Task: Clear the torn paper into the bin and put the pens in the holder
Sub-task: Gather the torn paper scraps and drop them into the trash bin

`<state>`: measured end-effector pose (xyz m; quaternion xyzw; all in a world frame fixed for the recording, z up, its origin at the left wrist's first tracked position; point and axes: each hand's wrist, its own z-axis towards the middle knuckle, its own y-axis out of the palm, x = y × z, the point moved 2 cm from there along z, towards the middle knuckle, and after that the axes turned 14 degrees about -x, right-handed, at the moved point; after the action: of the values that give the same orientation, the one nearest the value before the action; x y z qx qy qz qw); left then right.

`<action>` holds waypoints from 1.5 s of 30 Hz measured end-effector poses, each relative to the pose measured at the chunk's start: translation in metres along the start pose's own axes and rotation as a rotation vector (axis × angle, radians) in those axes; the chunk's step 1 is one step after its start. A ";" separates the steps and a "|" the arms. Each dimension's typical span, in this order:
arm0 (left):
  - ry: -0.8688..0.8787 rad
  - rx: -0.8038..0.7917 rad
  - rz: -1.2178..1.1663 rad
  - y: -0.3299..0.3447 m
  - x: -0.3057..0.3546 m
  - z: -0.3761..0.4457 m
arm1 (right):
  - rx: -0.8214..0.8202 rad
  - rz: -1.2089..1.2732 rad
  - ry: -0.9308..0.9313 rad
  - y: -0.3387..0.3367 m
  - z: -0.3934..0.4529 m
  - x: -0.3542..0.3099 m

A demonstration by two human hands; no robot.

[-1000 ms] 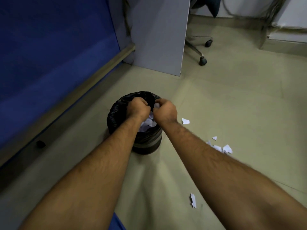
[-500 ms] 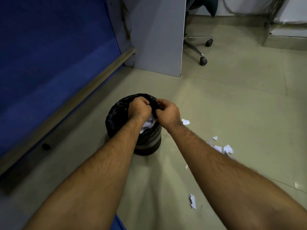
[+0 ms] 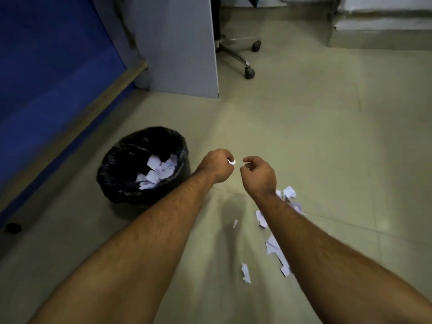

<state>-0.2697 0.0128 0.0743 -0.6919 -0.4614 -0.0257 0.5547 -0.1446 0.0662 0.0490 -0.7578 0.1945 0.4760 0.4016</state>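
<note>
A round bin lined with a black bag stands on the floor at the left, with several torn white paper pieces inside. My left hand hovers just right of the bin's rim, curled around a small white paper scrap. My right hand is beside it, fingers loosely curled, with nothing visible in it. More torn paper lies scattered on the floor under and beside my right forearm, with single pieces nearer me. No pens or holder are in view.
A blue partition with a wooden base strip runs along the left. A grey desk panel stands at the back, with an office chair's wheeled base behind it. A small dark object lies by the partition. Beige floor tiles extend to the right.
Both hands have come off the bin's opening and moved right, now apart over the floor. The view has shifted, so the bin sits further left and its paper contents show.
</note>
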 end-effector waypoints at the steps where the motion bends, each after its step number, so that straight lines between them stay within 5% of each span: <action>1: -0.017 -0.032 -0.012 0.020 -0.002 0.008 | -0.033 -0.036 0.061 -0.002 0.002 0.025; 7: -0.063 -0.128 0.099 0.125 -0.021 0.050 | -0.193 -0.620 0.305 0.000 0.010 0.147; 16: -0.079 0.074 0.393 0.155 -0.037 0.121 | -0.330 -0.732 0.367 0.008 0.018 0.191; 25: -0.187 -0.065 0.357 0.153 -0.066 0.160 | -0.336 -0.763 0.351 0.007 0.020 0.195; 32: 0.101 -0.039 0.530 0.185 -0.033 0.108 | -0.351 -0.721 0.313 0.004 0.017 0.194; 37: 0.208 -0.028 0.281 0.199 -0.013 0.084 | -0.247 -0.473 0.108 -0.032 -0.002 0.193; 45: 0.153 -0.185 0.223 0.239 0.037 0.112 | 0.078 -0.532 0.035 -0.099 -0.002 0.221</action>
<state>-0.1425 0.1336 -0.1258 -0.7830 -0.3335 -0.0590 0.5217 0.0279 0.1437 -0.1022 -0.7744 0.0139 0.3326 0.5380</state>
